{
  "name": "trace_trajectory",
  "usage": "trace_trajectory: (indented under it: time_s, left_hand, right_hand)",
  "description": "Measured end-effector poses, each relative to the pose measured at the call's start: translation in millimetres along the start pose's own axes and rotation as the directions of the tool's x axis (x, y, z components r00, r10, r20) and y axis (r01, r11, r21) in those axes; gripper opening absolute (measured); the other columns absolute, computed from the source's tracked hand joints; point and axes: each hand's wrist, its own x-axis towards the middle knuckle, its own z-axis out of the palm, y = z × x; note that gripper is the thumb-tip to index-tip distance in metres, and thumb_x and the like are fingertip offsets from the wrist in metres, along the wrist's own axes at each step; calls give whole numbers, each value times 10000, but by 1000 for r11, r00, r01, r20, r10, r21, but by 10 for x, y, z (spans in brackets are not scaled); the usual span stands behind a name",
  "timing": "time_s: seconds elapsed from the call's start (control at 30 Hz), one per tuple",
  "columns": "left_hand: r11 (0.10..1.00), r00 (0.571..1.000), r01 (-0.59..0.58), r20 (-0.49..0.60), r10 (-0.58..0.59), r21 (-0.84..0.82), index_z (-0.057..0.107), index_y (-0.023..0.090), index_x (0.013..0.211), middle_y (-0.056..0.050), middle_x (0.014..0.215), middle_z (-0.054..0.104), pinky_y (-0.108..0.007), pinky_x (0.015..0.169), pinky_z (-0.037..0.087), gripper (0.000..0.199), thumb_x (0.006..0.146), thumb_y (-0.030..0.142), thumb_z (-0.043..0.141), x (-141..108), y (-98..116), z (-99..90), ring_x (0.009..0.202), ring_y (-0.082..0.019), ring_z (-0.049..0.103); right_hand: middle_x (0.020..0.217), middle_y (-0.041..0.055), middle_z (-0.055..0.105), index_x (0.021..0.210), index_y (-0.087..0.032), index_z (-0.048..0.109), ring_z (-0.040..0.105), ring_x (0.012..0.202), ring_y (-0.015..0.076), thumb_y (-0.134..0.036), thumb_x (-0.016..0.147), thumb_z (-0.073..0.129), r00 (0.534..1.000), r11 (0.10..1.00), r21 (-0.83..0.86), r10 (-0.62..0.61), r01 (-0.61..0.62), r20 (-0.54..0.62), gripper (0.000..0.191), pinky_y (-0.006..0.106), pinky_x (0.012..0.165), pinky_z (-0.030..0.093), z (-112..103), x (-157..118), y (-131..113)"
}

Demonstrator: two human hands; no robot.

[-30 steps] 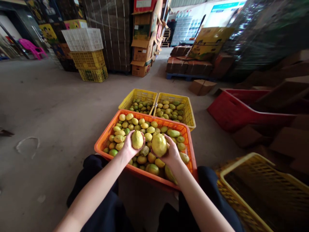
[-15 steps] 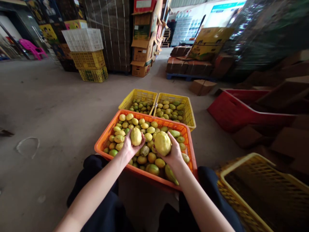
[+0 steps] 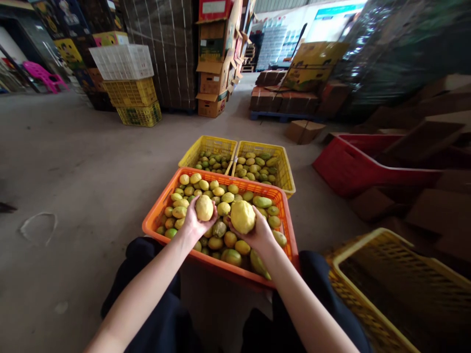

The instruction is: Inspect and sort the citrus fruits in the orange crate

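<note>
In my left hand (image 3: pixel 192 224) lies a pale yellow quince-like fruit (image 3: pixel 204 208), with the fingers curled round it from below and the side. My right hand (image 3: pixel 262 234) grips a larger, lumpy yellow quince-like fruit (image 3: pixel 243 216). Both hands are raised over an orange plastic crate (image 3: pixel 292 235), the two fruits a short way apart. Many yellow and green fruits, such as a yellow-green one (image 3: pixel 231 256), fill the crate below; my hands and forearms hide some of them.
Two yellow crates, left (image 3: pixel 188 153) and right (image 3: pixel 286 171), stand behind the orange one with fruit inside. A yellow crate (image 3: pixel 353 289) is beside my right leg. Farther right are a red bin (image 3: pixel 338 166) and cardboard. Stacked crates (image 3: pixel 130 93) and boxes (image 3: pixel 211 83) stand behind.
The fruit in my right hand has turned and moved slightly left, showing a paler side. My left hand has turned its fruit a little. The view has shifted slightly.
</note>
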Motion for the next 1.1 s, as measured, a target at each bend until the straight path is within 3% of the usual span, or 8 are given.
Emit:
trace_trajectory:
  time_s: [0.1, 0.17, 0.33, 0.43, 0.57, 0.77, 0.97, 1.1]
  left_hand:
    - [998, 998, -65, -18, 65, 3, 637, 187, 912, -29, 793, 690, -267, 564, 592, 180, 953, 350, 573, 17, 14, 0, 646, -153, 670]
    - [996, 996, -87, -26, 87, 12, 636, 198, 911, -16, 801, 693, -269, 581, 596, 142, 943, 330, 595, 22, 8, 12, 650, -148, 671]
    - [1000, 1000, 16, -13, -16, 9, 636, 174, 966, -40, 776, 660, -281, 545, 598, 224, 992, 336, 482, 13, -51, 59, 618, -157, 657]
    - [999, 999, 51, 5, -51, -3, 627, 170, 1039, -57, 822, 660, -300, 556, 615, 255, 1013, 317, 420, 11, -100, 84, 665, -173, 673]
    - [997, 999, -44, -19, 45, 56, 603, 200, 973, -33, 824, 645, -301, 591, 625, 161, 928, 353, 622, 10, -163, 115, 687, -175, 667]
    - [990, 994, 93, 44, -98, 109, 625, 115, 999, -76, 769, 658, -255, 460, 552, 348, 971, 443, 512, 14, -226, 144, 575, -161, 621]
    - [993, 997, 32, 61, -39, 117, 641, 150, 1168, -47, 796, 685, -277, 547, 601, 292, 988, 324, 490, 86, -268, 153, 645, -174, 675]
    - [991, 1000, 0, 3, -1, 136, 647, 155, 1116, -48, 784, 668, -288, 592, 618, 294, 956, 388, 565, 108, -249, 172, 654, -176, 683]
  right_hand:
    - [768, 25, 727, 973, -212, 639, 684, 650, 202, -402, 935, 588, 997, 996, 34, -78, 78, -4, 200, 398, 658, 620, 5, -28, -23]
    - [752, 10, 726, 953, -222, 632, 683, 633, 191, -420, 965, 539, 996, 993, 78, -92, 92, -13, 219, 377, 643, 616, 9, -36, -29]
    - [721, 45, 720, 958, -205, 639, 687, 604, 211, -465, 1030, 343, 999, 999, 29, -38, 38, 4, 401, 336, 524, 577, -10, -16, -11]
    - [745, 42, 733, 986, -195, 643, 700, 633, 203, -422, 1016, 420, 995, 994, 57, -97, 97, -7, 319, 359, 613, 609, -21, -46, -8]
    - [702, 15, 728, 915, -206, 644, 687, 611, 187, -368, 955, 568, 993, 990, 65, -121, 121, -16, 183, 384, 710, 623, -19, -154, -48]
    - [604, 12, 680, 816, -199, 631, 652, 530, 178, -322, 981, 462, 998, 998, -2, -58, 57, -41, 266, 353, 657, 617, 2, -275, -105]
    - [595, 19, 652, 834, -198, 625, 686, 620, 211, -326, 952, 494, 995, 997, -76, -25, 17, -96, 218, 371, 648, 607, -65, -271, -148]
    - [654, 2, 674, 886, -237, 617, 656, 595, 194, -344, 912, 558, 990, 997, -49, -66, 60, -121, 125, 365, 607, 599, -127, -251, -218]
